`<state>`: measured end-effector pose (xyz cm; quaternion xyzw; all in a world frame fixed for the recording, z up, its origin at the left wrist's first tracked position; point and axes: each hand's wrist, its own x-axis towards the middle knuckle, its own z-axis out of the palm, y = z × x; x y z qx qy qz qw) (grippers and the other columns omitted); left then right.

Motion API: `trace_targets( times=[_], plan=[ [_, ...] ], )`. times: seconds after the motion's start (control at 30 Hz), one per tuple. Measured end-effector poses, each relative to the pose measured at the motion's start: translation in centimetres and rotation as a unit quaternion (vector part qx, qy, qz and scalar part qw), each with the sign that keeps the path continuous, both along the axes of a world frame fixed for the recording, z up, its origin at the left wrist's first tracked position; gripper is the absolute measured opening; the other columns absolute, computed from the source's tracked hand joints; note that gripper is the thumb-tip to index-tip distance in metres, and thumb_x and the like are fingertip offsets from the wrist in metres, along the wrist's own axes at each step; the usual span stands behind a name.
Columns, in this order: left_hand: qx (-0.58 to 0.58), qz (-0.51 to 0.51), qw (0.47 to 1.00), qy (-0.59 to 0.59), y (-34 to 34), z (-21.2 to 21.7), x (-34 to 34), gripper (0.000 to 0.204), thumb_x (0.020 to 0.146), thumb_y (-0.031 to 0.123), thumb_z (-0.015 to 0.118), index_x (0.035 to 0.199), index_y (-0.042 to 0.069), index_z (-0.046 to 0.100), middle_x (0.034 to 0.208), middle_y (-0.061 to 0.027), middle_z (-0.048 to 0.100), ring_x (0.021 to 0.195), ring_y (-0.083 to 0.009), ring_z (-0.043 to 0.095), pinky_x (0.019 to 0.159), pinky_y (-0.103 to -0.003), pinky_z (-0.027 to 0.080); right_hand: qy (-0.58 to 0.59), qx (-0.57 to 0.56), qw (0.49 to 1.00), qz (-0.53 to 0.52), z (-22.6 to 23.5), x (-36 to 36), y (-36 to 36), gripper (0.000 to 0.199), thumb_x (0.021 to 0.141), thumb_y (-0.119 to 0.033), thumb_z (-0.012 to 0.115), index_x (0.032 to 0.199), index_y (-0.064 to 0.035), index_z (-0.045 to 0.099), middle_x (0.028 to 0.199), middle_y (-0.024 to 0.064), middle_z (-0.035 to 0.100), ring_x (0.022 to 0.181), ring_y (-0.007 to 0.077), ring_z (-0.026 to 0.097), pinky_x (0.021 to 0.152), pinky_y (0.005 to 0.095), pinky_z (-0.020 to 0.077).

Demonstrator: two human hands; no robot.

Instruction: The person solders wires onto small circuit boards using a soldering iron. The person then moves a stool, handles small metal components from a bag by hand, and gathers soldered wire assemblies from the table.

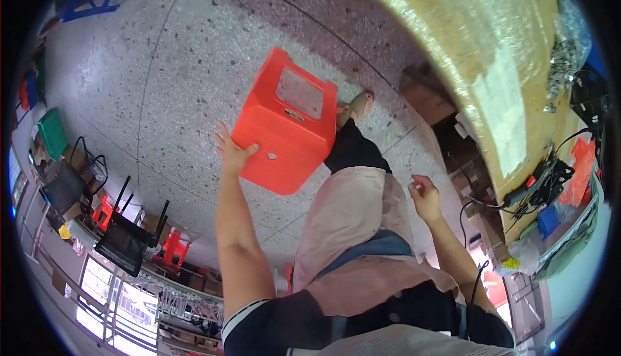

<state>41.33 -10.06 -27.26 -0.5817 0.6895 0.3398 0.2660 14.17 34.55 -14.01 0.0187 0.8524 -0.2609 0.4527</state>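
A red plastic stool [294,152] is in front of me, tilted, its seat with a small round hole turned toward me. One of its sides has a large window through which the floor shows. My left hand [236,152] is at the stool's left edge, thumb over the seat's rim and fingers spread outside it. Whether it bears any of the stool's weight, I cannot tell. On the right, my right hand [425,197] hangs apart from the stool, loosely curled, with nothing visible in it. My foot [362,105] in a light shoe is beside the stool.
A workbench [504,116] with clear plastic wrap curves along the right, with boxes [427,97] underneath. Black cables [543,181] and a red bag [577,171] lie on it. Left are a black chair [126,243], another red stool [171,252] and a green crate [53,133]. A cable [310,16] crosses the floor.
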Motion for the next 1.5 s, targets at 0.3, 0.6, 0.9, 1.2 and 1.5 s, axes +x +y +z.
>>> trace_targets(
  times=[0.3, 0.6, 0.9, 1.2, 1.5],
  plan=[
    [0.042, -0.024, 0.997, 0.058, -5.5, 1.3, -1.3, 0.131, 0.058, 0.033, 0.087, 0.149, 0.014, -0.005, 0.15, -0.0285, -0.012, 0.141, -0.0403, -0.008, 0.114, -0.048, 0.0, 0.042, 0.03, 0.998, 0.02, -8.3, 7.3, -3.6, 0.03, 0.079, -0.011, 0.068, 0.106, -0.0024, 0.061, 0.084, 0.009, 0.065, 0.056, 0.0161, 0.059, 0.055, 0.031, 0.0493],
    [0.113, 0.09, 0.976, 0.161, -9.5, -0.3, 0.4, 0.117, 0.066, 0.02, 0.084, 0.149, 0.01, 0.003, 0.153, -0.0217, -0.006, 0.143, -0.0297, -0.006, 0.114, -0.041, 0.013, -0.001, -0.065, 0.997, -0.041, -9.7, 13.4, -10.6, 0.033, 0.08, -0.018, 0.069, 0.107, 0.0008, 0.06, 0.078, 0.0106, 0.065, 0.065, 0.017, 0.063, 0.06, 0.0305, 0.051],
    [0.114, 0.109, 0.965, 0.207, -7.4, 1.3, -0.4, 0.065, 0.076, 0.016, 0.077, 0.128, 0.002, 0.04, 0.12, -0.0112, 0.053, 0.112, -0.0214, 0.05, 0.097, -0.033, 0.039, -0.067, -0.199, 0.978, 0.019, -12.1, 14.8, -20.4, 0.051, 0.079, -0.015, 0.063, 0.123, 0.002, 0.045, 0.095, 0.0215, 0.064, 0.083, 0.0363, 0.064, 0.073, 0.0411, 0.0511],
    [-0.043, 0.117, 0.966, 0.227, -7.0, 0.9, 3.0, 0.048, 0.088, 0.023, 0.066, 0.122, -0.003, 0.043, 0.12, -0.0134, 0.051, 0.112, -0.0199, 0.048, 0.1, -0.032, 0.034, -0.199, -0.205, 0.954, 0.091, -15.4, 13.3, -24.5, 0.071, 0.071, -0.005, 0.063, 0.133, 0.0033, 0.031, 0.106, 0.0237, 0.062, 0.088, 0.0365, 0.064, 0.077, 0.0401, 0.0504],
    [-0.418, 0.021, 0.9, 0.12, -4.5, -3.7, 1.9, 0.056, 0.097, 0.037, 0.046, 0.131, -0.008, 0.04, 0.132, -0.0252, 0.045, 0.122, -0.0345, 0.044, 0.105, -0.039, 0.032, 0.045, -0.085, 0.993, -0.066, -46.8, -12.1, -19.0, 0.014, 0.072, -0.02, 0.068, 0.078, -0.0085, 0.071, 0.072, 0.0105, 0.069, 0.066, 0.0218, 0.067, 0.062, 0.0344, 0.0521]
  ],
)
